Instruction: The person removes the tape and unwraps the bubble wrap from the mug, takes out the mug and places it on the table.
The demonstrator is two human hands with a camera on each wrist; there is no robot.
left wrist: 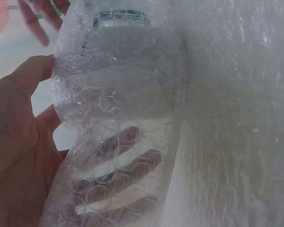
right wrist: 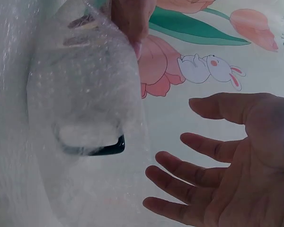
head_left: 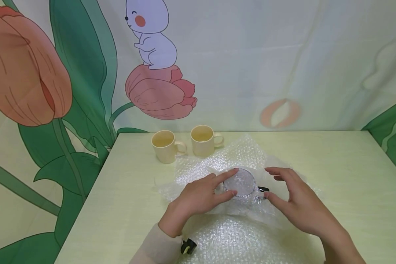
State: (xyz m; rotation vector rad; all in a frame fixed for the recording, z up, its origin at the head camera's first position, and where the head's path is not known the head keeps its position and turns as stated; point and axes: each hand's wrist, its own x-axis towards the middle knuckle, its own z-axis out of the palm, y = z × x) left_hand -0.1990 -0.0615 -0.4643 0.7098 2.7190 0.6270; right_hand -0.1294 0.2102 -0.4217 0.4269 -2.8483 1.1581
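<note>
A mug [head_left: 240, 182] with a dark handle [right wrist: 117, 145] stands upright, wrapped in bubble wrap [left wrist: 113, 85]; the film blurs its surface. My left hand [head_left: 199, 194] holds it from the left. Its thumb and index finger lie at the rim in the head view, and other fingers show through the film in the left wrist view. On the handle side, my right hand [head_left: 295, 198] is spread with nothing in it. In the right wrist view, its fingers [right wrist: 180, 182] are apart from the wrap.
Two pale yellow mugs [head_left: 165, 151] stand behind the wrap, toward the back of the light table [head_left: 125, 205]. A loose bubble wrap sheet [head_left: 237, 238] covers the front middle, and another part [head_left: 231, 152] spreads behind. A printed cloth [head_left: 237, 66] hangs along the back edge.
</note>
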